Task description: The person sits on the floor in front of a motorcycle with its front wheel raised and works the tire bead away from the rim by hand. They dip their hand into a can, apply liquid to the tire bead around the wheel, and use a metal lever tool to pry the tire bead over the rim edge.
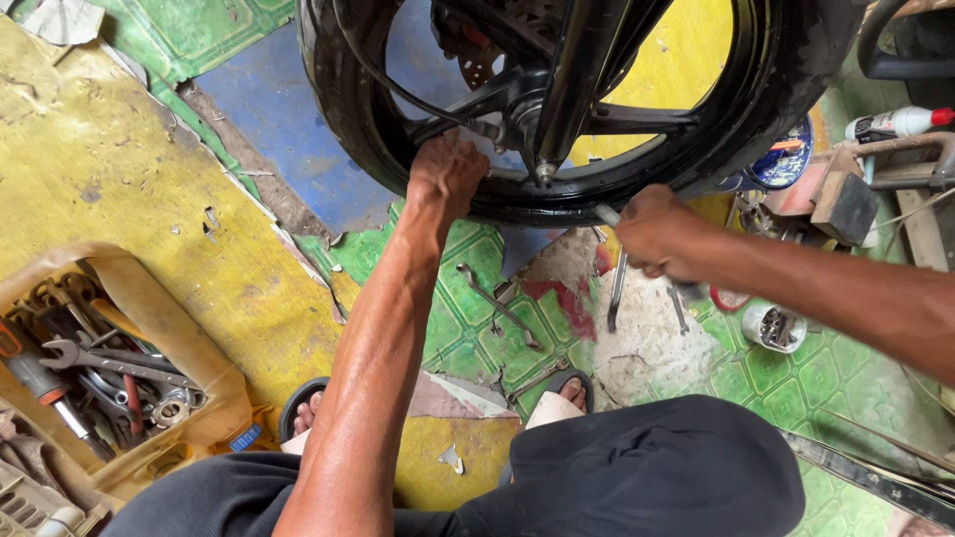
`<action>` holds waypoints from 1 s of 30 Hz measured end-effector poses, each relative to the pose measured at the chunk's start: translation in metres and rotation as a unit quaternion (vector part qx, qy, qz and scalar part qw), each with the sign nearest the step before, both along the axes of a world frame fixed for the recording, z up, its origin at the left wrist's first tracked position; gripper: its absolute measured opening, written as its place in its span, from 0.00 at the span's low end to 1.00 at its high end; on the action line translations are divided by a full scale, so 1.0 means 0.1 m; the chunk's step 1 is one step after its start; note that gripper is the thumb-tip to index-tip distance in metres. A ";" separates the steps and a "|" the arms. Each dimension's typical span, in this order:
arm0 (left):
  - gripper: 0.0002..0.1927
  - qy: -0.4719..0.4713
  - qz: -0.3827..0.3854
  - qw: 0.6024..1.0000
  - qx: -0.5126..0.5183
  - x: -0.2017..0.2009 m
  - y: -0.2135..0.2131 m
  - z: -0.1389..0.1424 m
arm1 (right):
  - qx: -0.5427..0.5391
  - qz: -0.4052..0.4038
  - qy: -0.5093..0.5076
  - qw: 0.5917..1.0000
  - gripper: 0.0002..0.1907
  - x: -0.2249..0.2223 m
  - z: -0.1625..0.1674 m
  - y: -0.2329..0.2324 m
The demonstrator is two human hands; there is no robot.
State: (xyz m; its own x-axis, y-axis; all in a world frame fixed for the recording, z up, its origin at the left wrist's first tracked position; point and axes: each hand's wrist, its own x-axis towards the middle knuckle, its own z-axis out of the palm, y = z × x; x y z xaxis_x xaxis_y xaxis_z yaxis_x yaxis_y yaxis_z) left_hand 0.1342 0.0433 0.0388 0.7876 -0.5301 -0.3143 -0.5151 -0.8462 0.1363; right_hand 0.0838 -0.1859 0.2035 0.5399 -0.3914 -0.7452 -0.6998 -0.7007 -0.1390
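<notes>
A black motorcycle wheel (756, 109) with cast spokes stands upright at the top of the view, its axle hub (527, 109) near the middle. My left hand (445, 174) is closed against the lower rim, just below the hub; whether it holds anything is hidden. My right hand (659, 231) grips a metal tool (609, 215) whose tip points at the rim's bottom edge. Several spanners (497, 303) lie on the floor between my arms. My sandalled feet (572, 393) show below.
An open yellow container (219, 398) at the lower left holds several wrenches and screwdrivers (109, 363). To the right are a white bottle with a red cap (900, 121), a wooden block (841, 199), a small round tin (774, 326) and patched floor sheets (119, 179).
</notes>
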 end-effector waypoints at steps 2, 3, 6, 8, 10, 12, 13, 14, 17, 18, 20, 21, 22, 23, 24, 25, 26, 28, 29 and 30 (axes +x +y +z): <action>0.19 0.006 -0.005 1.000 -0.005 0.00 0.00 -0.03 | 0.019 -0.042 -0.017 0.999 0.09 -0.13 -0.03 0.09; 0.18 0.009 -0.007 1.000 -0.007 0.00 0.00 -0.04 | 0.029 -0.063 -0.026 0.997 0.10 -0.19 -0.05 0.15; 0.21 0.023 0.001 1.000 -0.009 0.01 -0.01 -0.07 | 0.041 -0.139 -0.104 0.984 0.20 -0.38 -0.08 0.27; 0.19 0.010 -0.001 1.000 -0.019 0.01 0.00 -0.07 | 0.074 -0.161 -0.126 0.976 0.23 -0.51 -0.12 0.27; 0.19 0.009 -0.001 0.999 -0.033 0.01 0.01 -0.08 | 0.077 -0.154 -0.146 0.974 0.24 -0.66 -0.17 0.22; 0.20 0.017 0.007 0.999 -0.049 0.01 0.04 -0.08 | 0.053 -0.113 -0.166 0.978 0.26 -0.79 -0.24 0.18; 0.20 -0.004 0.002 0.999 -0.049 0.01 0.05 -0.09 | 0.038 -0.060 -0.179 0.981 0.25 -0.87 -0.27 0.15; 0.20 -0.025 -0.002 0.999 -0.048 0.01 0.06 -0.09 | 0.025 -0.008 -0.190 0.981 0.25 -0.92 -0.28 0.12; 0.19 -0.028 0.003 0.999 -0.046 0.02 0.12 -0.07 | 0.015 0.103 -0.269 0.957 0.23 -0.99 -0.27 0.02; 0.18 -0.019 0.007 0.999 -0.045 0.03 0.13 -0.05 | 0.016 0.132 -0.303 0.944 0.22 -1.00 -0.28 0.02; 0.20 0.010 0.010 0.999 -0.051 0.05 0.16 -0.03 | 0.120 0.458 -0.398 0.786 0.26 -0.86 -0.23 -0.15; 0.21 0.028 0.012 0.998 -0.053 0.03 0.16 -0.02 | 0.166 0.596 -0.424 0.661 0.28 -0.83 -0.27 -0.17; 0.19 -0.004 0.023 0.996 -0.082 0.01 0.15 -0.02 | 0.154 0.530 -0.438 0.710 0.25 -0.78 -0.33 -0.19; 0.16 -0.038 0.030 0.993 -0.106 -0.01 0.14 -0.02 | 0.142 0.454 -0.453 0.754 0.23 -0.77 -0.43 -0.16; 0.14 -0.060 0.018 0.989 -0.133 -0.10 0.09 -0.04 | 0.123 0.359 -0.457 0.805 0.20 -0.88 -0.54 -0.11; 0.15 -0.039 0.005 0.992 -0.116 -0.09 0.01 -0.04 | 0.131 0.363 -0.440 0.811 0.19 -0.93 -0.60 -0.14; 0.16 -0.019 0.002 0.995 -0.100 -0.06 -0.06 -0.05 | 0.143 0.376 -0.422 0.812 0.19 -1.03 -0.64 -0.16; 0.15 0.024 0.000 0.994 -0.109 -0.13 -0.20 -0.09 | 0.144 0.341 -0.338 0.865 0.20 -1.24 -0.68 -0.27; 0.14 0.032 0.010 0.991 -0.133 -0.13 -0.27 -0.11 | 0.134 0.301 -0.281 0.901 0.23 -1.29 -0.66 -0.34; 0.12 0.044 0.020 0.987 -0.155 -0.15 -0.32 -0.13 | 0.126 0.258 -0.219 0.932 0.25 -1.32 -0.62 -0.40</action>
